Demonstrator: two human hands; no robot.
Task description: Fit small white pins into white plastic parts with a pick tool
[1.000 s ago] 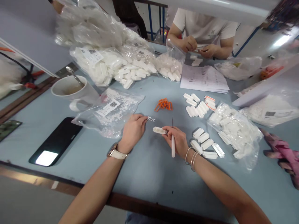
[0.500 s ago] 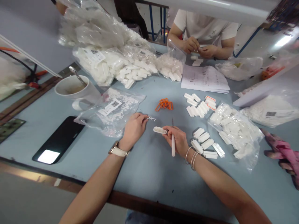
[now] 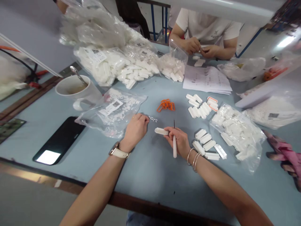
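My right hand is closed around a white connector housing with rows of small holes, held between thumb and finger. The same hand also grips a thin tool with a white handle and a dark, narrow tip pointing away from me. My left hand rests on the table with its fingers drawn together beside a few tiny white plugs; whatever is in the fingertips is hidden. Beyond the hands lies a small heap of orange rectangular seals.
White housings and more white parts lie at right beside a filled bag. On the left are a phone, a mug with a spoon, and a bag of tiny parts. A co-worker sits opposite.
The left fingers have curled in slightly at the tiny white plugs. My right hand, with the housing and tool, stays in nearly the same place.
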